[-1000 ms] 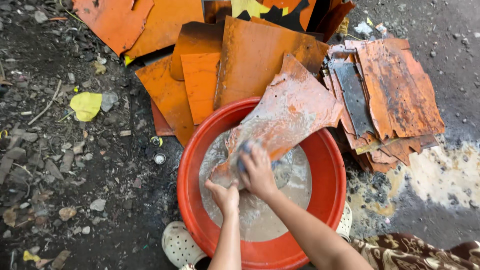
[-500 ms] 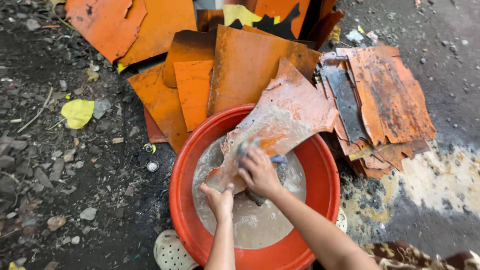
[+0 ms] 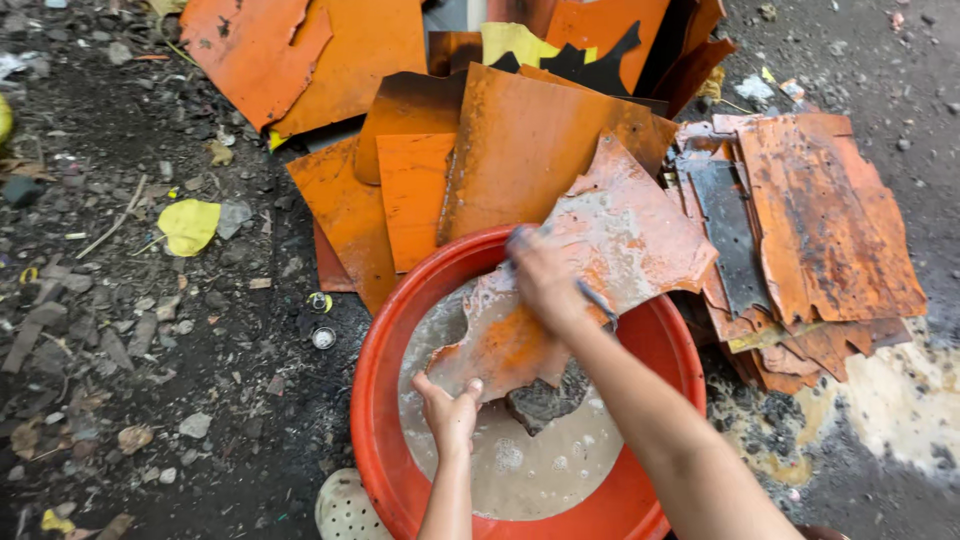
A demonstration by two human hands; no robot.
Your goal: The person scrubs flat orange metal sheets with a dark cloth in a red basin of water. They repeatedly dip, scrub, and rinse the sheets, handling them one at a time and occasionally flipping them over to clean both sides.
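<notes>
While our left hand (image 3: 447, 412) pinches the lower corner of the ragged orange sheet (image 3: 590, 280), fingers curled shut on its edge, our right hand (image 3: 545, 280) lies pressed on the sheet's wet face farther up, closed around what looks like a blue-grey scrubbing cloth (image 3: 595, 298). We see the sheet sloping across the red basin (image 3: 385, 340), its low end over the murky water (image 3: 530, 460) beneath our left hand and its upper end overhanging the far rim beyond our right hand. We judge two risks: the slick, torn edge could slip from the pinch or nick a finger, and a hard push could tip the sheet off the rim, slopping water out. Beyond our right hand lie stacked orange sheets (image 3: 520, 150), with a rusty pile (image 3: 820, 220) to its right, so free room lies mainly left of our left hand, over littered ground (image 3: 150, 330).
</notes>
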